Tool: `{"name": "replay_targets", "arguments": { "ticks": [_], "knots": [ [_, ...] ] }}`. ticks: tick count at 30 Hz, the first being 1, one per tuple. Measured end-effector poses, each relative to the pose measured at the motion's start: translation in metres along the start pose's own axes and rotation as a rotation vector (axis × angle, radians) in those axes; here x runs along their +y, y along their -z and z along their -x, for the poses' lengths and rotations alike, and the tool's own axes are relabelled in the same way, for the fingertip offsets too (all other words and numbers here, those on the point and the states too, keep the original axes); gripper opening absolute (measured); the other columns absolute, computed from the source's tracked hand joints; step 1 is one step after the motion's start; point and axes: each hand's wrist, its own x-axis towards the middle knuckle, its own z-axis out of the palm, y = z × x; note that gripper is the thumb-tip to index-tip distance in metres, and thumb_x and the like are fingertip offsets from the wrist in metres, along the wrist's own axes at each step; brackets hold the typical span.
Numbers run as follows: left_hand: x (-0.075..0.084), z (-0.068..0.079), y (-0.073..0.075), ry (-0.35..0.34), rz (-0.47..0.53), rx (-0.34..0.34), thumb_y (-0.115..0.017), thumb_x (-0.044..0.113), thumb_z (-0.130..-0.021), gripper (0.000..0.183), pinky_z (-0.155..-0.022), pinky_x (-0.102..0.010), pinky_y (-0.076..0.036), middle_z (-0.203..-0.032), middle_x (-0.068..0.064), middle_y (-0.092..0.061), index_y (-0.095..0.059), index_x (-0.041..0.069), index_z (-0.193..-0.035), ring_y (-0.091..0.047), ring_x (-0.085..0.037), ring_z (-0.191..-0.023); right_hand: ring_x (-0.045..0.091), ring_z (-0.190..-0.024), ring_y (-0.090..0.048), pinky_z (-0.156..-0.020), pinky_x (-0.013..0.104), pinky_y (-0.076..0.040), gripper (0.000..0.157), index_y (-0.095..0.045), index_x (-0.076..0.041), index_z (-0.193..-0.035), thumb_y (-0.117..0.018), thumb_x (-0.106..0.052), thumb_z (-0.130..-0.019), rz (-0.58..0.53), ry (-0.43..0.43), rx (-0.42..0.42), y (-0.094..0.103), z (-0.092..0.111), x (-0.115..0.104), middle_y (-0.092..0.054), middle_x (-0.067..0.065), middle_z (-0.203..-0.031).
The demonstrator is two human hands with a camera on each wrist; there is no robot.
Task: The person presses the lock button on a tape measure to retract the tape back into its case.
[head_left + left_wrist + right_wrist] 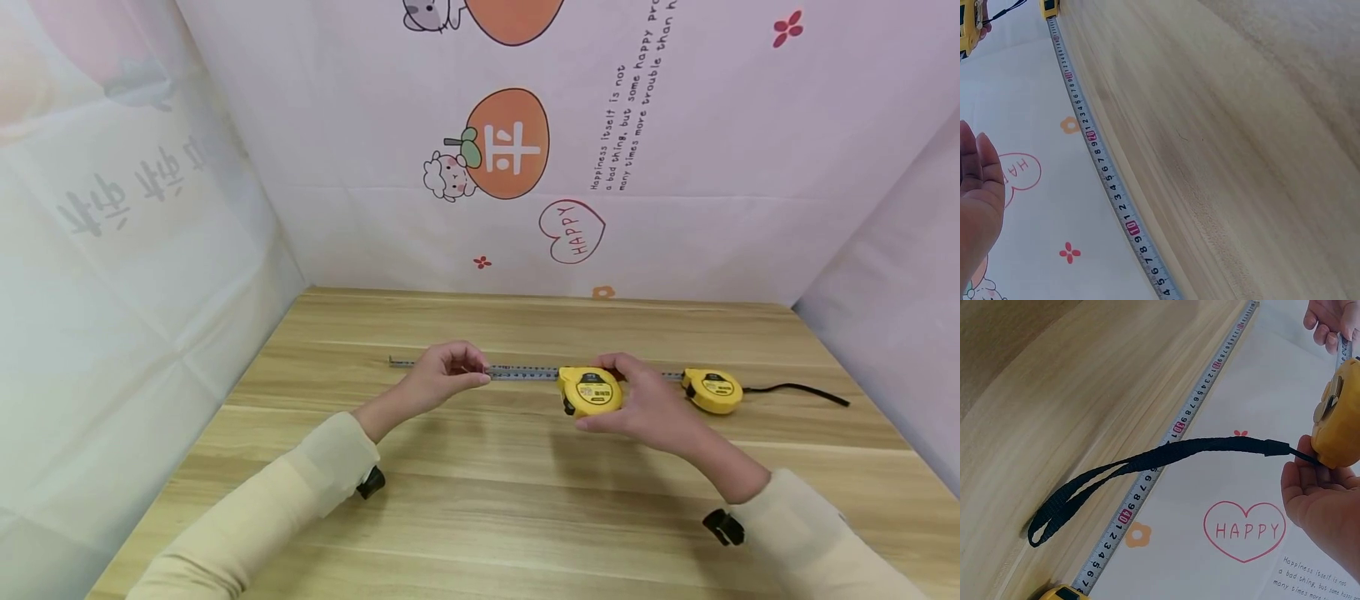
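Rightwards of hands (651,407), another tape measure (712,392)

On the flat tape (1110,178) you read red-marked 10 and 20 in the left wrist view and 30 and 40 in the right wrist view, with black single digits between. On the held tape (522,375) you see small digits, only partly legible. On the backdrop (675,250) you read "HAPPY" inside a red heart (572,232), and "Happiness itself is not a bad thing, but some happy", continuing "many times more trouble than". The labels on both yellow cases (592,392) are too small for you to read.
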Motion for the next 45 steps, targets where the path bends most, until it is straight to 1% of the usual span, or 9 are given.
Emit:
{"name": "replay_targets", "arguments": {
  "ticks": [9,14,17,21,24,27,37,42,45],
  "knots": [
    [-0.003,-0.003,-0.002,-0.018,-0.002,-0.022,-0.068,0.008,-0.092,0.013,-0.079,-0.052,-0.049,-0.096,-0.008,-0.063,-0.064,0.001,-0.102,-0.059,-0.022,-0.087,0.022,-0.097,-0.058,-0.082,0.040,-0.049,0.080,-0.055,-0.005,-0.123,-0.090,-0.045,-0.063,0.001,0.011,0.007,-0.003,0.000,-0.003,-0.061,0.006,-0.114],
    [-0.003,-0.004,-0.003,-0.020,-0.012,-0.025,-0.068,0.010,-0.092,0.014,-0.079,-0.054,-0.049,-0.096,-0.008,-0.063,-0.065,0.002,-0.102,-0.059,-0.023,-0.086,0.022,-0.097,-0.057,-0.081,0.040,-0.049,0.079,-0.054,-0.004,-0.123,-0.091,-0.042,-0.064,0.001,0.009,0.004,-0.004,-0.001,-0.004,-0.060,0.007,-0.114],
    [-0.003,-0.005,-0.004,-0.023,-0.015,-0.025,-0.068,0.011,-0.092,0.014,-0.078,-0.052,-0.049,-0.096,-0.008,-0.063,-0.065,0.002,-0.102,-0.059,-0.023,-0.086,0.024,-0.100,-0.056,-0.081,0.040,-0.049,0.080,-0.054,-0.004,-0.122,-0.090,-0.045,-0.064,0.003,0.012,0.006,-0.005,-0.001,-0.004,-0.060,0.008,-0.114],
    [-0.003,-0.006,-0.006,-0.029,-0.021,-0.023,-0.069,0.010,-0.091,0.014,-0.076,-0.041,-0.051,-0.095,-0.008,-0.064,-0.065,0.002,-0.102,-0.060,-0.022,-0.087,0.025,-0.103,-0.055,-0.080,0.040,-0.049,0.081,-0.055,-0.003,-0.121,-0.090,-0.048,-0.063,0.015,0.026,0.011,-0.007,-0.002,-0.005,-0.060,0.007,-0.114],
    [-0.004,-0.007,-0.007,-0.034,-0.029,-0.026,-0.070,0.010,-0.091,0.014,-0.074,-0.033,-0.052,-0.095,-0.007,-0.064,-0.065,0.002,-0.101,-0.060,-0.022,-0.087,0.024,-0.102,-0.056,-0.080,0.040,-0.049,0.078,-0.055,-0.003,-0.120,-0.091,-0.044,-0.063,0.014,0.035,0.011,-0.008,-0.003,-0.006,-0.061,0.007,-0.112],
    [-0.003,-0.008,-0.009,-0.038,-0.034,-0.027,-0.070,0.010,-0.091,0.013,-0.073,-0.030,-0.051,-0.094,-0.007,-0.064,-0.066,0.002,-0.101,-0.060,-0.021,-0.086,0.023,-0.099,-0.056,-0.080,0.040,-0.049,0.077,-0.055,-0.003,-0.120,-0.091,-0.041,-0.064,0.011,0.032,0.009,-0.010,-0.004,-0.007,-0.060,0.007,-0.112],
    [0.000,-0.009,-0.012,-0.033,-0.023,-0.039,-0.069,0.009,-0.091,0.013,-0.076,-0.037,-0.052,-0.094,-0.007,-0.064,-0.065,0.002,-0.101,-0.060,-0.021,-0.086,0.026,-0.104,-0.056,-0.081,0.040,-0.050,0.077,-0.054,-0.002,-0.122,-0.093,-0.034,-0.063,-0.013,0.032,0.012,-0.012,-0.005,-0.010,-0.060,0.009,-0.114],
    [-0.001,-0.009,-0.012,-0.028,-0.025,-0.036,-0.069,0.009,-0.091,0.013,-0.078,-0.046,-0.051,-0.095,-0.007,-0.064,-0.065,0.002,-0.102,-0.060,-0.022,-0.087,0.026,-0.104,-0.056,-0.081,0.040,-0.050,0.079,-0.055,-0.002,-0.121,-0.092,-0.040,-0.062,-0.001,0.039,0.015,-0.013,-0.006,-0.009,-0.061,0.008,-0.113],
    [-0.002,-0.009,-0.013,-0.029,-0.024,-0.033,-0.069,0.009,-0.091,0.014,-0.077,-0.044,-0.052,-0.095,-0.007,-0.064,-0.065,0.001,-0.102,-0.060,-0.021,-0.086,0.025,-0.103,-0.056,-0.081,0.040,-0.049,0.079,-0.056,-0.003,-0.119,-0.092,-0.043,-0.061,-0.004,0.045,0.015,-0.014,-0.006,-0.009,-0.061,0.007,-0.112]
  ]
}}
